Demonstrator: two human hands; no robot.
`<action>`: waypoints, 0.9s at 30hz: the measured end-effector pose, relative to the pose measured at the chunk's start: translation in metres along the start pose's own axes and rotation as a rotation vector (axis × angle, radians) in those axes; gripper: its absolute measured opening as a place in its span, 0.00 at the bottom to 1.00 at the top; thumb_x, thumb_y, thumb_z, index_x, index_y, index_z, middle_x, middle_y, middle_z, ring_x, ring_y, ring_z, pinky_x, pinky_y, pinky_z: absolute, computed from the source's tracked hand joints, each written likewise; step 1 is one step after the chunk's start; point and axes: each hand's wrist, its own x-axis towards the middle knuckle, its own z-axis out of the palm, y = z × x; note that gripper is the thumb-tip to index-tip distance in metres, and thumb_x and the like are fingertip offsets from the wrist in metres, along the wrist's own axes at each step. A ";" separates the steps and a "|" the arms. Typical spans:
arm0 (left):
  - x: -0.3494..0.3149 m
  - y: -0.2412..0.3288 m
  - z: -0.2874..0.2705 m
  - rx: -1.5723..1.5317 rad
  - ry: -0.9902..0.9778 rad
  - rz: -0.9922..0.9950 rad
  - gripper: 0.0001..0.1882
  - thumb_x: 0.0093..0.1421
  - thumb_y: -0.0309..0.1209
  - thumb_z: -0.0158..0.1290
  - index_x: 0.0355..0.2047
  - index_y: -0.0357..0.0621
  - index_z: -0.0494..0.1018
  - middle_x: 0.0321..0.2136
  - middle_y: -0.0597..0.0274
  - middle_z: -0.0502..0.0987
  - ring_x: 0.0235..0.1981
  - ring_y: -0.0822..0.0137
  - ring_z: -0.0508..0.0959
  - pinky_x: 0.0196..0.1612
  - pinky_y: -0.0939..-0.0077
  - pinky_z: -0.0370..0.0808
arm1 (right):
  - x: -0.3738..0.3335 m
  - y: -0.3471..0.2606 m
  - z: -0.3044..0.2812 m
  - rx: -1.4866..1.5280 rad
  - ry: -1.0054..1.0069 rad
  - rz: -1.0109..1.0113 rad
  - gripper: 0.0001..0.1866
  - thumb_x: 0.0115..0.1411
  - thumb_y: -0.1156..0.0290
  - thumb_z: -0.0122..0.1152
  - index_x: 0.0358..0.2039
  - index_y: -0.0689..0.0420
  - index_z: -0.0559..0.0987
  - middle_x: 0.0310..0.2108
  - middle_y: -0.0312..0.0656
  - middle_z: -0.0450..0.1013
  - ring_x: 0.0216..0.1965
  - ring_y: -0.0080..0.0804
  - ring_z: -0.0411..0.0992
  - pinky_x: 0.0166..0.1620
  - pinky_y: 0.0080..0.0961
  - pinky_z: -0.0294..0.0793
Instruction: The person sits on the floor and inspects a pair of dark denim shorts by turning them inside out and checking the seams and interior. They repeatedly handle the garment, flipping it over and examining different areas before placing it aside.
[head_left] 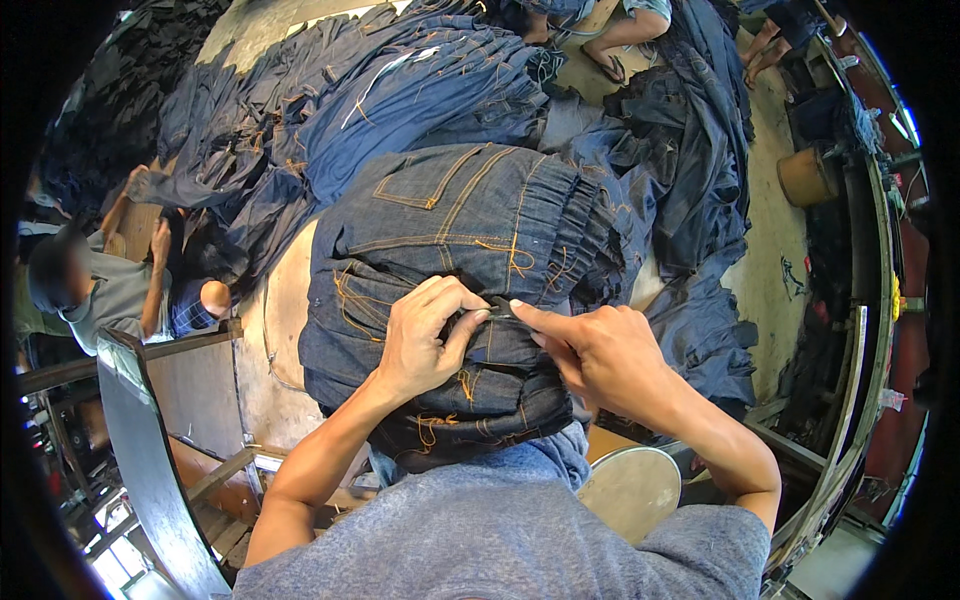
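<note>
A stack of dark blue denim garments (400,220) with gathered elastic waistbands and orange stitching lies across my lap. Loose orange thread ends hang from its seams. Above the middle of the stack, my left hand (425,335) pinches a small dark piece (500,309) between thumb and forefinger; its kind is too small to make out. My right hand (590,345) comes to the same piece from the other side, its forefinger stretched to the piece's end and its other fingers curled under. What those curled fingers hold, if anything, is hidden.
Heaps of denim (400,90) spread over the floor in front. On the left a co-worker (110,270) sits handling dark cloth beside a wooden rail (190,340). Other people's legs (628,40) show at the far side. A round stool (632,490) and a brown bucket (806,178) stand to the right.
</note>
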 end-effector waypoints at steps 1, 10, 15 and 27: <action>0.000 0.000 0.000 -0.003 0.010 0.005 0.06 0.59 0.17 0.67 0.35 0.37 0.81 0.30 0.57 0.81 0.29 0.59 0.78 0.33 0.67 0.72 | 0.000 0.000 0.000 0.030 0.025 -0.017 0.24 0.69 0.70 0.67 0.66 0.42 0.84 0.21 0.51 0.78 0.23 0.52 0.80 0.30 0.45 0.77; -0.003 -0.004 0.004 0.005 0.034 -0.008 0.06 0.61 0.18 0.67 0.36 0.38 0.81 0.31 0.57 0.82 0.31 0.57 0.80 0.36 0.65 0.75 | -0.002 0.005 0.002 0.059 0.031 0.009 0.22 0.70 0.66 0.63 0.63 0.40 0.86 0.23 0.52 0.80 0.24 0.54 0.81 0.30 0.49 0.80; -0.003 -0.002 0.005 -0.003 0.035 -0.040 0.06 0.61 0.18 0.67 0.36 0.38 0.81 0.31 0.57 0.82 0.32 0.56 0.81 0.37 0.65 0.76 | -0.002 0.004 0.003 0.020 -0.027 0.055 0.22 0.70 0.66 0.63 0.64 0.40 0.86 0.23 0.52 0.80 0.25 0.55 0.81 0.30 0.49 0.80; -0.011 -0.008 0.009 -0.100 0.082 -0.117 0.04 0.64 0.17 0.65 0.37 0.37 0.81 0.32 0.55 0.82 0.33 0.58 0.81 0.38 0.67 0.75 | -0.005 0.013 0.017 0.204 0.023 0.053 0.23 0.73 0.63 0.61 0.67 0.37 0.83 0.25 0.53 0.81 0.26 0.54 0.83 0.32 0.51 0.82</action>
